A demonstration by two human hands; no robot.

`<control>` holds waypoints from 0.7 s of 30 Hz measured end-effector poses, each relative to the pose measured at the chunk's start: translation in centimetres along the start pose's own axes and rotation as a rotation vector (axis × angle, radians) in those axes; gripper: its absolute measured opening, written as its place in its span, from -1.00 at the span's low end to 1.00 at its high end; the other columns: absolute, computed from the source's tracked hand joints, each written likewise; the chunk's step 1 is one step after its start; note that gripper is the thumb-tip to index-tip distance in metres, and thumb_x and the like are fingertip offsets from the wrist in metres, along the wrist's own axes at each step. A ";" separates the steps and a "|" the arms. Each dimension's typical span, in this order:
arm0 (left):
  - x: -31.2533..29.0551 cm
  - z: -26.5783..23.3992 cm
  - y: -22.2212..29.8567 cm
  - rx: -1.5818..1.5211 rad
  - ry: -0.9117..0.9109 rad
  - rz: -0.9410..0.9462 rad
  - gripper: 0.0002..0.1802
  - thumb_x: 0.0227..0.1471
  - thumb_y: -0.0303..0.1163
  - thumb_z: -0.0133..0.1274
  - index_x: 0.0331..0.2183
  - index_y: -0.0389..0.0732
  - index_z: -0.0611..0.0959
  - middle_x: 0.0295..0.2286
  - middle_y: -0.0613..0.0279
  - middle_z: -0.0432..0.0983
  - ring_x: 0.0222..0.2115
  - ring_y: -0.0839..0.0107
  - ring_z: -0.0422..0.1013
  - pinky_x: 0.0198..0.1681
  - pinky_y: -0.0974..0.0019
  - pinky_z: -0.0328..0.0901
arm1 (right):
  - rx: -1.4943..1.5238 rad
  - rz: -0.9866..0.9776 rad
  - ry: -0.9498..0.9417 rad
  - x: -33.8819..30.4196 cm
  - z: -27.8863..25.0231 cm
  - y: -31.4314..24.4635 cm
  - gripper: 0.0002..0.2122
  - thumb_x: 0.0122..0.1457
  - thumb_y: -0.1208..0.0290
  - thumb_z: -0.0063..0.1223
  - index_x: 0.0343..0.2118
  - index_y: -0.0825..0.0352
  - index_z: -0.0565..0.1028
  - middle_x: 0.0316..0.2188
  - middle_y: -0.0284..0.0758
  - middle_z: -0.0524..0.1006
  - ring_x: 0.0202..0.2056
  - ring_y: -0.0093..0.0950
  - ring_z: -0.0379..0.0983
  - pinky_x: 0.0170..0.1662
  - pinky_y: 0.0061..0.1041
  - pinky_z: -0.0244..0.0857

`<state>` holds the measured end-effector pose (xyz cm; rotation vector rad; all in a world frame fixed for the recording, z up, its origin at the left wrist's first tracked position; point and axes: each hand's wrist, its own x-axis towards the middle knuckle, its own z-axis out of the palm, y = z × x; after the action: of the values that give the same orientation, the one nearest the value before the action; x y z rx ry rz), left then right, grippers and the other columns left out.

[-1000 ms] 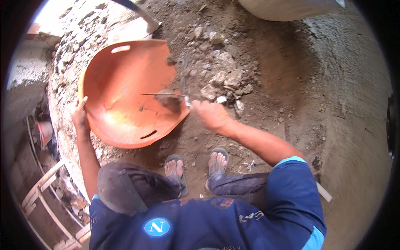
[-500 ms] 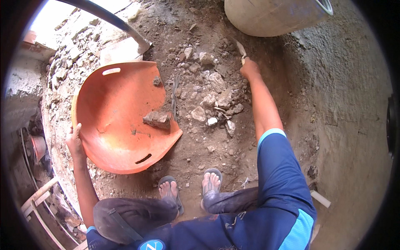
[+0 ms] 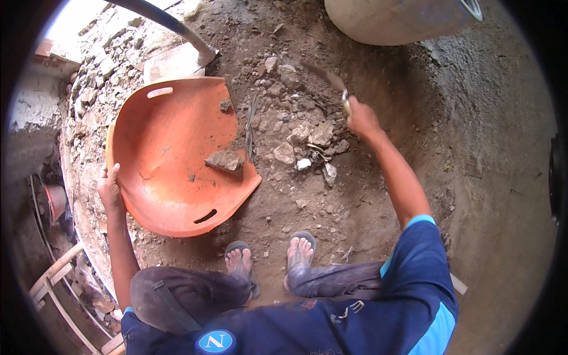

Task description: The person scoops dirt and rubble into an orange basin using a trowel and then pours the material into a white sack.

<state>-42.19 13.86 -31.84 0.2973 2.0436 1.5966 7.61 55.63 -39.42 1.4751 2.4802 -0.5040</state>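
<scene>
On the left, my left hand (image 3: pixel 109 188) grips the outer rim of an orange plastic scoop (image 3: pixel 163 139), thumb on the edge. The scoop's open side faces the rubble. One larger rock (image 3: pixel 225 161) and a smaller lump (image 3: pixel 225 105) lie inside it near that side. My right hand (image 3: pixel 362 118) is closed round the handle of a trowel (image 3: pixel 322 72), its blade blurred by motion and pointing up-left over the far right part of the rubble heap (image 3: pixel 294 127). Pale stones and dark earth make up the heap.
A shovel (image 3: pixel 176 63) with a dark handle rests just beyond the scoop. The pale bucket (image 3: pixel 396 22) stands at the far right. My sandalled feet (image 3: pixel 241 260) are on the dirt. A rough wall (image 3: pixel 503 177) bounds the right; wooden bars (image 3: pixel 56 278) are at lower left.
My right hand has come nearer and slightly right, and the trowel blade has swung left over the stones. My left hand keeps its hold on the scoop.
</scene>
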 end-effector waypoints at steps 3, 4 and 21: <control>-0.4 1.1 1.1 0.031 -0.027 0.021 -0.65 0.03 -0.41 0.07 -0.12 -0.31 0.49 -0.29 0.25 0.48 -0.31 0.50 0.41 -0.18 0.45 0.29 | -0.010 0.086 0.079 6.1 0.0 -1.6 -0.70 -0.02 0.49 -0.01 -0.17 0.32 0.32 -0.31 0.01 0.51 -0.21 -0.04 0.45 -0.17 -0.12 0.32; -0.1 1.2 1.0 0.015 -0.037 0.023 -0.66 0.03 -0.41 0.07 -0.12 -0.31 0.49 -0.29 0.25 0.48 -0.31 0.50 0.41 -0.18 0.44 0.29 | -0.016 0.054 0.061 7.7 0.4 -2.1 -0.70 -0.02 0.49 -0.01 -0.17 0.33 0.32 -0.30 0.01 0.51 -0.20 -0.04 0.45 -0.16 -0.13 0.32; 0.7 0.8 1.6 0.036 -0.001 -0.003 -0.78 0.03 -0.42 0.06 -0.25 -0.32 0.54 -0.40 0.29 0.48 -0.43 0.56 0.37 -0.30 0.48 0.27 | -0.088 -0.433 -0.393 -7.4 2.0 -12.8 -0.78 -0.06 0.60 -0.09 -0.28 0.39 0.31 -0.45 -0.05 0.52 -0.37 -0.09 0.50 -0.30 -0.13 0.37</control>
<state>-42.55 15.26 -30.66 0.3085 2.0730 1.5586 -0.11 43.28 -36.36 0.7126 2.4482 -0.6723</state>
